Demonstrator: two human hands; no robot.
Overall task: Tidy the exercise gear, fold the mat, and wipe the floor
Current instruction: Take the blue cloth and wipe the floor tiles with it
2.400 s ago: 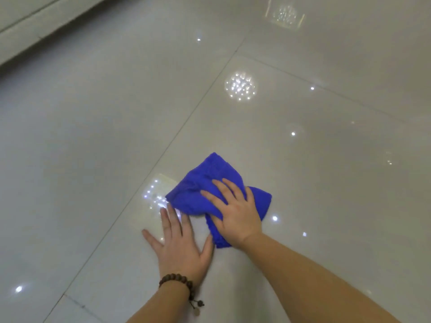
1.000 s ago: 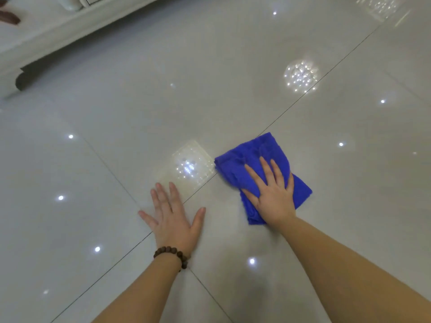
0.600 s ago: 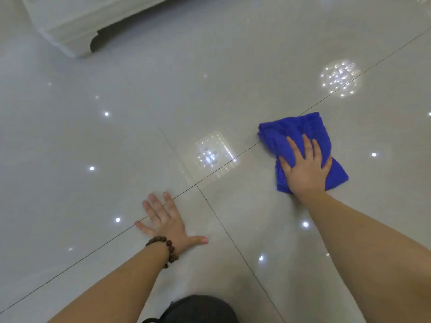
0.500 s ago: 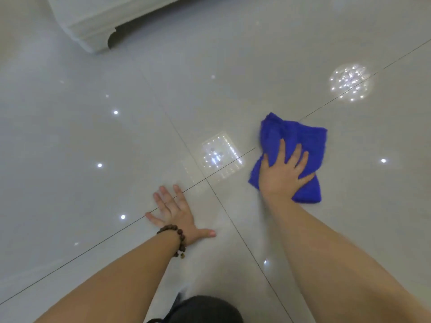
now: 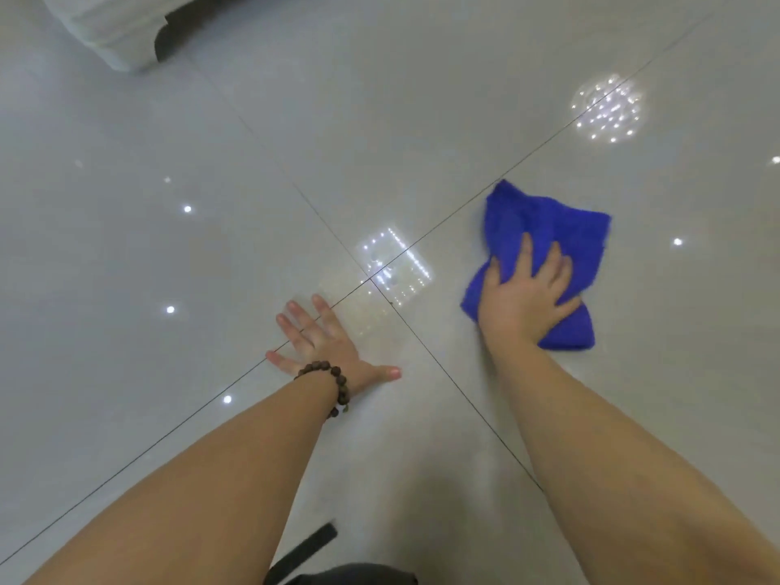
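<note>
Since the earlier view, we see the blue cloth [image 5: 544,255] carried to the right of the tile joint and turned, with the right hand [image 5: 523,297] now angled across its lower left part; the left hand [image 5: 325,344] has drawn back toward the body. We note the right hand lying flat on the cloth, fingers straight and slightly spread, pressing it onto the glossy tiled floor [image 5: 169,247]. The cloth is bunched, with one corner pointing away from the person and touching the grout line. The left hand is spread palm-down on the bare floor beside the crossing of the joints, thumb out to the right; a beaded bracelet [image 5: 333,382] circles its wrist. White furniture [image 5: 109,31] stands at the upper left, well apart. We judge the floor-wiping step to be under way. Two risks follow: the bracing hand may slip on so polished a tile, especially where it is damp; and the crumpled cloth may roll under the palm, leaving unwiped streaks.
</note>
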